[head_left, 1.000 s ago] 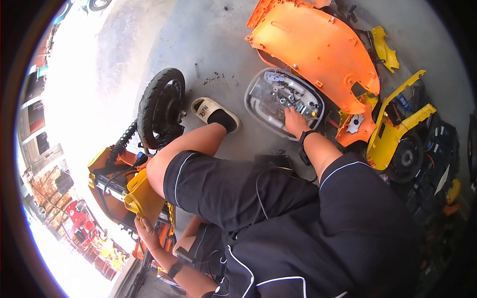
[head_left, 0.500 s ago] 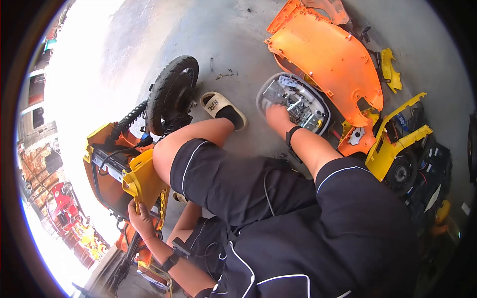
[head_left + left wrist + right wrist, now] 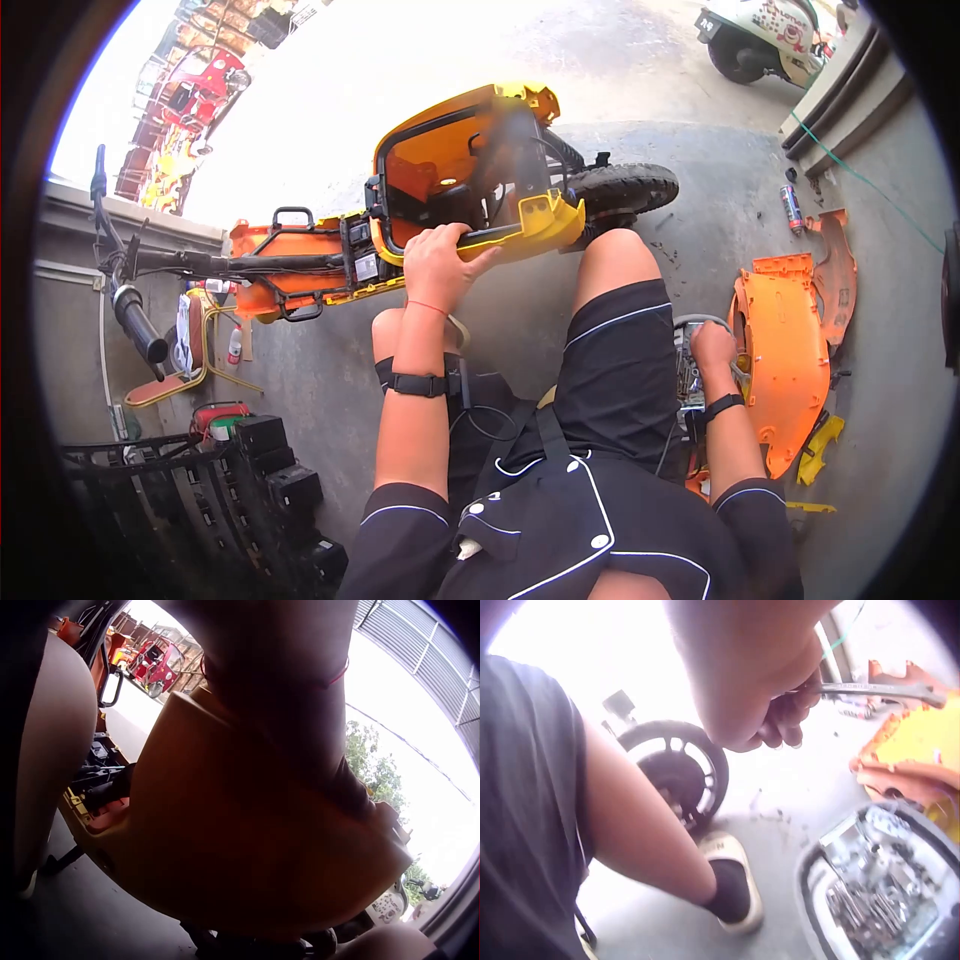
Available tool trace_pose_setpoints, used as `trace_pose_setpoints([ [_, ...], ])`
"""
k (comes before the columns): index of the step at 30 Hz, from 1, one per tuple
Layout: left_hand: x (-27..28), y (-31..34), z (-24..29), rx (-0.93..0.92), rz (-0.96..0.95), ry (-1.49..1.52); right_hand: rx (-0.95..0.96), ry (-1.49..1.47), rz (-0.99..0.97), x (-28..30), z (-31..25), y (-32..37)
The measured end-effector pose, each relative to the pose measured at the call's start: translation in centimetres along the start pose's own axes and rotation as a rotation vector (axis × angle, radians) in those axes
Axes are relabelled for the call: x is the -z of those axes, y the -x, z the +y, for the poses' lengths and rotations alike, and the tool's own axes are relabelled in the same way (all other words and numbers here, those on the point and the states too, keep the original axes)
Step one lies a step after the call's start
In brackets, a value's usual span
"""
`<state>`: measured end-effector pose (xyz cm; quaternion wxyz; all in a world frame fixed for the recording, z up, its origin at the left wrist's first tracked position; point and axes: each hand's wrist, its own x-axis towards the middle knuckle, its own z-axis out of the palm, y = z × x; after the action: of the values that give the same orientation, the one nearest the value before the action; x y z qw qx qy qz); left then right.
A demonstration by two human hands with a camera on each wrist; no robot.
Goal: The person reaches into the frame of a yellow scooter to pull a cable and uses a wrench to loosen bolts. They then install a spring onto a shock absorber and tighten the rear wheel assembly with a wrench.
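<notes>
My left hand (image 3: 437,268) grips the rim of the scooter's yellow body panel (image 3: 535,235), thumb spread along its outer side. That panel's broad face (image 3: 247,825) fills the left wrist view, dark with shadow. The scooter lies on its side, its black tyre (image 3: 630,192) beyond my knee. My right hand (image 3: 761,705) holds a metal wrench (image 3: 877,689), its fingers curled round the shank and the far end sticking out to the right. Below it stands a clear-walled bin (image 3: 804,889) with loose bolts and small metal parts (image 3: 866,907). In the head view this hand overlaps the bin.
A large orange body panel (image 3: 785,360) lies to the right, with smaller yellow pieces (image 3: 820,450) near it. A spray can (image 3: 791,210) stands farther off. Black battery-like boxes (image 3: 265,440) sit at lower left, below the scooter's handlebar grip (image 3: 138,325). A white scooter (image 3: 765,40) is parked behind.
The head view has swung left toward the scooter. My right hand was down in the bin and is now raised above it with a wrench. My left hand has stayed at the yellow panel.
</notes>
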<state>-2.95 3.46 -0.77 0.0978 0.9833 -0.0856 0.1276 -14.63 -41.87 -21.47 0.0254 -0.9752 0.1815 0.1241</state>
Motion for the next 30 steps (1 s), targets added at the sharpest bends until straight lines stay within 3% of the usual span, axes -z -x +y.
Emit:
trace_pose_setpoints([
  [2, 0.3, 0.1, 0.1, 0.025, -0.005, 0.011, 0.041, -0.112, 0.232, 5.8, -0.2, -2.8],
  [3, 0.5, 0.1, 0.2, 0.050, -0.029, 0.027, 0.067, -0.257, 0.350, 11.8, -2.2, -2.2],
  [5, 0.8, 0.2, 0.4, 0.068, -0.022, 0.018, 0.191, -0.558, 0.485, 19.7, -3.9, -1.7],
  [6, 0.9, 0.1, 0.4, 0.066, -0.042, 0.007, 0.209, -0.558, 0.500, 22.8, -4.8, -1.0],
  [7, 0.7, 0.1, 0.2, 0.075, -0.049, 0.032, 0.346, -0.892, 0.525, 25.7, -5.8, -0.2],
  [8, 0.7, 0.2, 0.3, 0.072, -0.051, 0.014, 0.486, -1.227, 0.534, 28.0, -6.8, 0.7],
  [9, 0.7, 0.1, 0.3, 0.082, -0.071, 0.011, 0.505, -1.235, 0.547, 30.0, -7.8, 1.7],
  [11, 0.8, 0.0, 0.3, 0.096, -0.103, -0.001, 0.668, -1.604, 0.174, 32.3, -10.1, 3.8],
  [13, 0.4, 0.1, 0.4, 0.075, -0.114, -0.010, 0.828, -1.505, -0.182, 31.4, -13.2, 4.5],
  [14, 0.6, 0.0, 0.0, 0.077, -0.108, -0.006, 0.927, -1.367, -0.462, 27.7, -16.7, 4.1],
  [15, 0.6, 0.2, -0.1, 0.053, -0.066, 0.004, 0.882, -1.392, -0.592, 22.8, -18.5, 3.0],
  [17, 0.8, 0.3, 0.3, 0.074, -0.058, 0.002, 0.688, -1.306, -0.548, 14.8, -21.2, 2.6],
  [18, 0.9, 0.3, 0.1, 0.074, -0.069, 0.004, 0.674, -0.902, -0.394, 14.4, -21.6, 3.1],
  [24, 0.8, 0.3, 0.0, 0.090, -0.012, 0.005, 0.738, -0.807, -0.461, 15.0, -21.7, 1.8],
  [30, -0.5, 0.9, -0.7, 0.004, 0.172, 0.054, 0.667, -0.835, -0.429, 13.9, -25.0, 1.6],
])
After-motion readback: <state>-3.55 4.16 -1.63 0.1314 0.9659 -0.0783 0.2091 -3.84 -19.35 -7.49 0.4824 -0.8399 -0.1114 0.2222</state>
